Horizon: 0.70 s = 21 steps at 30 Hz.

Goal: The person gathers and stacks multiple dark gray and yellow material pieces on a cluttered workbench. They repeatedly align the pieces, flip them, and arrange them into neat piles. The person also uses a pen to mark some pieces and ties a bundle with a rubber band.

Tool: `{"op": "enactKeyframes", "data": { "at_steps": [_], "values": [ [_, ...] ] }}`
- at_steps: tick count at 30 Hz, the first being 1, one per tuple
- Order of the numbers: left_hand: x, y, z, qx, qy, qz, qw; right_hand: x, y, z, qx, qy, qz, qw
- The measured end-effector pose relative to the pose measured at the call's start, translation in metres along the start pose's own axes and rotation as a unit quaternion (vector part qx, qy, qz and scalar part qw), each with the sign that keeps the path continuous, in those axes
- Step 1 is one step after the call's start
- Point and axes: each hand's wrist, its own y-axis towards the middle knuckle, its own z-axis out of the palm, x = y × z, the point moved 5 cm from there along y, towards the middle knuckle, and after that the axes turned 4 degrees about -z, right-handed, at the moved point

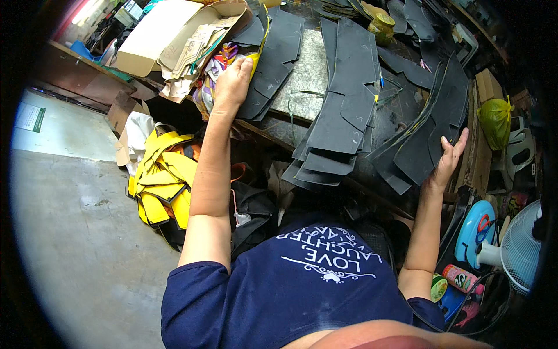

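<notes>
Several stacks of flat black cut pieces, with chalk-like marks on some, lie on the worktable. My left hand point(232, 84) is closed at the edge of the left stack, on a black piece with a yellow edge point(256, 61); some fingertips are hidden. Beside it lies the left black stack point(278, 64). The middle black stack point(350, 87) fans out toward me, between my hands. My right hand point(446, 160) rests against the outer edge of the right black stack point(427, 145), its thumb and fingers spread and stretched out.
A cardboard box point(224, 17) with brown paper patterns stands at the back left. Yellow and black pieces point(165, 177) are heaped below the table's left side. A yellow jar point(382, 28) stands far back. At right are a fan point(522, 247) and a yellow-green plastic bag point(495, 122).
</notes>
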Motion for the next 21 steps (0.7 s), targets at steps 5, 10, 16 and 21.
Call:
{"op": "enactKeyframes", "data": {
  "at_steps": [5,10,16,21],
  "values": [
    [-0.02,-0.013,0.004,0.014,0.152,0.008,0.988,-0.001,-0.003,0.006,-0.014,0.072,0.019,0.997],
    [-0.033,-0.026,0.012,0.019,0.207,0.083,0.975,0.002,-0.004,0.008,-0.005,0.068,0.011,0.998],
    [-0.018,-0.012,0.005,0.035,0.067,-0.005,0.997,0.001,-0.003,0.007,-0.013,0.074,0.002,0.997],
    [-0.007,-0.005,-0.01,0.002,-0.076,-0.034,0.997,0.001,-0.002,0.005,-0.016,0.056,-0.022,0.998]
  ]
}}
